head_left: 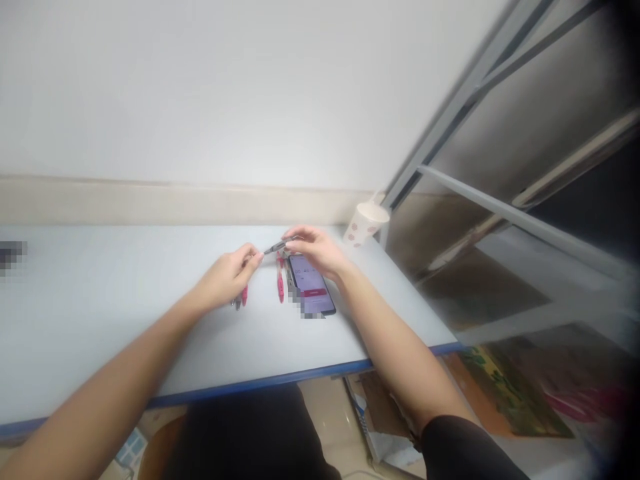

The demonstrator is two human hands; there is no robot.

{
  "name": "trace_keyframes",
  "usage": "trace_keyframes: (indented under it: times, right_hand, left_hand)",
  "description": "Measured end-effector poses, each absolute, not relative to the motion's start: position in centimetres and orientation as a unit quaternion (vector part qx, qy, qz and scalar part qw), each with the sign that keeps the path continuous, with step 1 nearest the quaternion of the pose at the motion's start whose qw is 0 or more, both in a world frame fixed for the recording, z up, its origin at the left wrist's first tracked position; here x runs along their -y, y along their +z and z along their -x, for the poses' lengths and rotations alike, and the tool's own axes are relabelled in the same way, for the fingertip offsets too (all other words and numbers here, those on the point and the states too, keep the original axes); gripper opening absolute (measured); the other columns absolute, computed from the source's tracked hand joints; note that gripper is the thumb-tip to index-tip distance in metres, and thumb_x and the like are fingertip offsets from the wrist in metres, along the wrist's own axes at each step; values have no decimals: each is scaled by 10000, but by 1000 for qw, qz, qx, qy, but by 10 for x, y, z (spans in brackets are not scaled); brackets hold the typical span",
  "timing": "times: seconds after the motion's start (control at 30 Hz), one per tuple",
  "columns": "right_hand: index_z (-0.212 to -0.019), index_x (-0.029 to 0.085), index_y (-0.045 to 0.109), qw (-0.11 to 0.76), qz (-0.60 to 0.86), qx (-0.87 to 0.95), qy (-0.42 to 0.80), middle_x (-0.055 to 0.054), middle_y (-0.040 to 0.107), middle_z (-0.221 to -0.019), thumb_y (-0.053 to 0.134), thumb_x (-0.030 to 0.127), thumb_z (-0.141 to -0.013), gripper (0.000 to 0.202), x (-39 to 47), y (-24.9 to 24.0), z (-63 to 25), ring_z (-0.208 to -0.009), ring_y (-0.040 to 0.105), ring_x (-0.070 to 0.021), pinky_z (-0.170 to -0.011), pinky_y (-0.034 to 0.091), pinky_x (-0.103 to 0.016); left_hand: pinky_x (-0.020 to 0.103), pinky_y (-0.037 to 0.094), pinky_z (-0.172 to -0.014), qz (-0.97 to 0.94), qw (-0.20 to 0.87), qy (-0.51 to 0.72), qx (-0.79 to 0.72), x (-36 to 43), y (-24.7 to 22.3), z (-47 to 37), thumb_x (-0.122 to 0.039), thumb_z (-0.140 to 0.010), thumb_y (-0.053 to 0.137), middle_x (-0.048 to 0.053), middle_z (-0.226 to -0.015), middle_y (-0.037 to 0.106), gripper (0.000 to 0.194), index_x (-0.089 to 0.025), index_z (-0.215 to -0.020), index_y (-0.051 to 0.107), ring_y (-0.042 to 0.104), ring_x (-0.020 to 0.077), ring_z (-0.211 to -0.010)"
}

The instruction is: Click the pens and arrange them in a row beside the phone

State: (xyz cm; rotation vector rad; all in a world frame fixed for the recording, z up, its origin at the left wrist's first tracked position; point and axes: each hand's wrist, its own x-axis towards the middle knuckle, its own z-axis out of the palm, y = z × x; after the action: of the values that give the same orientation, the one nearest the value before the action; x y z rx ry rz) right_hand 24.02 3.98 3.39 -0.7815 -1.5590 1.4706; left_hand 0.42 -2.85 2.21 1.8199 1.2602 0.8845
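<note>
A thin grey pen (275, 247) is held above the table between my two hands. My left hand (231, 275) pinches its lower left end between thumb and fingers. The other end lies in the fingers of my right hand (320, 250), which are closed round it. Below my left hand, a red pen (245, 296) and a grey one (237, 304) stick out, partly hidden by the hand. Another red pen (281, 288) rests on the table between my hands. Just right of it lies a phone (314, 283), its lit purple screen showing a timer.
A white cup (367, 223) with reddish spots and a straw stands at the back right, near a metal frame (465, 187). The pale table (100, 300) has a blue front edge and meets the wall behind. A blurred-out dark thing (10, 257) is at far left.
</note>
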Motion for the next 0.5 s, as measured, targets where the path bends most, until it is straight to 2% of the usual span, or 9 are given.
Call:
trace_keyframes:
  times: [0.1, 0.17, 0.3, 0.4, 0.5]
  right_hand:
    - [-941, 236, 706, 449, 287, 594, 603, -14, 712, -929, 898, 436, -694, 371, -41, 30, -236, -815, 666, -171, -802, 539, -352]
    - [-971, 241, 727, 469, 283, 595, 588, -21, 716, -962, 893, 440, -702, 373, -40, 30, -233, -830, 655, -167, -829, 529, -353]
    - [-1064, 248, 731, 510, 303, 600, 536, -54, 735, -1045, 865, 484, -708, 448, -37, 30, -228, -889, 654, -193, -855, 536, -368]
    - [-1156, 264, 703, 538, 312, 599, 505, -72, 727, -1147, 809, 514, -766, 475, -37, 32, -229, -996, 670, -215, -856, 540, -367]
    - [-1205, 270, 681, 574, 307, 595, 471, -78, 719, -1162, 798, 500, -792, 487, -41, 35, -234, -1058, 668, -228, -832, 533, -355]
  left_hand:
    - [309, 461, -518, -635, 552, 361, -402, 28, 22, -11, -705, -994, 494, -81, -538, 337, 472, -247, -898, 552, 406, 146, -445]
    - [308, 490, -547, -597, 622, 361, -357, 28, 24, -15, -714, -967, 550, -89, -558, 281, 491, -235, -856, 551, 380, 131, -474]
    - [306, 506, -616, -562, 665, 352, -344, 31, 33, -17, -678, -963, 604, -38, -627, 406, 506, -224, -765, 503, 495, 146, -588]
    - [300, 485, -599, -552, 689, 339, -325, 34, 35, -16, -669, -975, 589, -30, -614, 409, 528, -225, -720, 463, 481, 146, -585]
    - [277, 462, -549, -577, 655, 339, -351, 32, 30, -14, -696, -967, 579, -34, -595, 423, 520, -210, -784, 562, 481, 142, -565]
